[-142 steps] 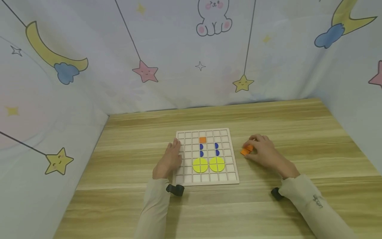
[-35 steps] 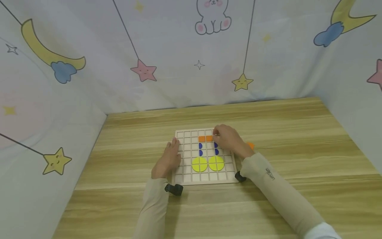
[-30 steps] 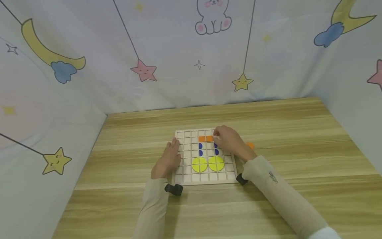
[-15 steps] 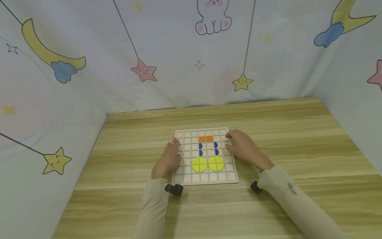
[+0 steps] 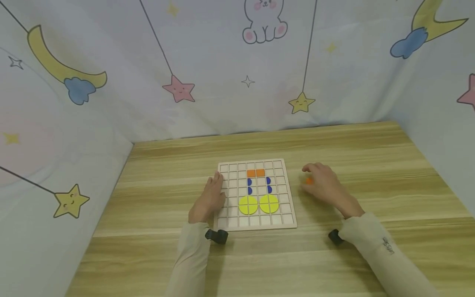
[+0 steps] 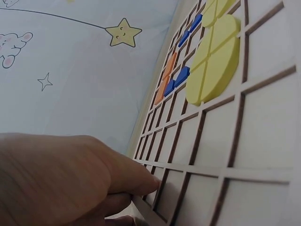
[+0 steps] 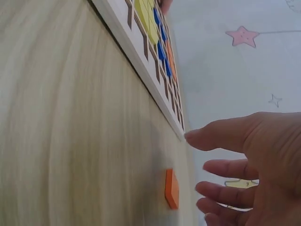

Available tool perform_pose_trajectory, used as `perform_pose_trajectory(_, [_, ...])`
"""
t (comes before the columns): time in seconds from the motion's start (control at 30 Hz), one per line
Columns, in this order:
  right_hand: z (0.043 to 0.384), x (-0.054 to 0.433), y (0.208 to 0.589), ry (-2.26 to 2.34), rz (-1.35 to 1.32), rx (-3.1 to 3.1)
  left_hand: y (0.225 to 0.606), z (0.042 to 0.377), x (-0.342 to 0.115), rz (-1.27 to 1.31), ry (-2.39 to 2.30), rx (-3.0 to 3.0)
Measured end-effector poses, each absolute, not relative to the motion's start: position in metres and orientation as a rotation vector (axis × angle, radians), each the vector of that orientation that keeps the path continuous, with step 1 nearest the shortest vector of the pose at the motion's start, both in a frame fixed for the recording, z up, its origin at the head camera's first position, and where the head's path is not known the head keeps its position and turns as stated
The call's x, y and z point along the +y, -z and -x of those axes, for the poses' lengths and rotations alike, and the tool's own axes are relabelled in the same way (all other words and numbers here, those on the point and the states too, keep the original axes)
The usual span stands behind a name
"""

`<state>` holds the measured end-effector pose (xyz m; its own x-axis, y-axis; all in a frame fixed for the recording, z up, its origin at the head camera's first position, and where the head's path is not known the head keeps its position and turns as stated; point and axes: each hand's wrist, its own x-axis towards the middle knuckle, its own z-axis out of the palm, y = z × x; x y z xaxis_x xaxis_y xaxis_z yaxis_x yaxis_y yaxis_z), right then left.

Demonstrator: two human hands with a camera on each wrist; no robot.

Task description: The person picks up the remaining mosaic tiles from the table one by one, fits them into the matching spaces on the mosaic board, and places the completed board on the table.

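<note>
A square wooden grid board [image 5: 261,222] lies on the table with flat pieces in its cells. Two orange square tiles [image 5: 256,173] sit side by side near its top, several blue half-round pieces [image 5: 250,190] below them, then two yellow discs [image 5: 248,205] made of quarter pieces. My left hand [image 5: 208,201] rests along the board's left edge, its thumb on the rim in the left wrist view. Right of the board, my right hand [image 5: 326,187] hovers over a loose orange tile [image 7: 172,189], partly hidden in the head view. Its fingers are spread apart, with nothing between them.
The wood-grain table [image 5: 167,165] extends all round the board. Pale printed cloth [image 5: 222,103] with stars and moons closes in the back and both sides. A black wrist camera [image 5: 217,236] sits on the left wrist, another [image 5: 335,237] on the right.
My right hand has left the board's top right area and moved right to the loose tile. A second orange tile now lies beside the first on the board. My left hand has stayed put.
</note>
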<state>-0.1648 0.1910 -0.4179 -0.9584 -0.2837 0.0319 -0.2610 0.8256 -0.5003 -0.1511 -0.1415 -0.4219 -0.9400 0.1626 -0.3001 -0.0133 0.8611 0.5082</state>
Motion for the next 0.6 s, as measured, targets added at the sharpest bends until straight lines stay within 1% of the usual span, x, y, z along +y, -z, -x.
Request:
perform_pose_trajectory(0.27, [0.164, 0.212, 0.422, 0.683, 0.4, 2.928, 0.423, 0.152, -0.141, -0.105, -0.748, 2.693])
perform_pose_trajectory(0.6, [0.164, 0.22, 0.428, 0.701, 0.328, 2.933, 0.422, 0.151, -0.14, -0.124, -0.739, 2.705])
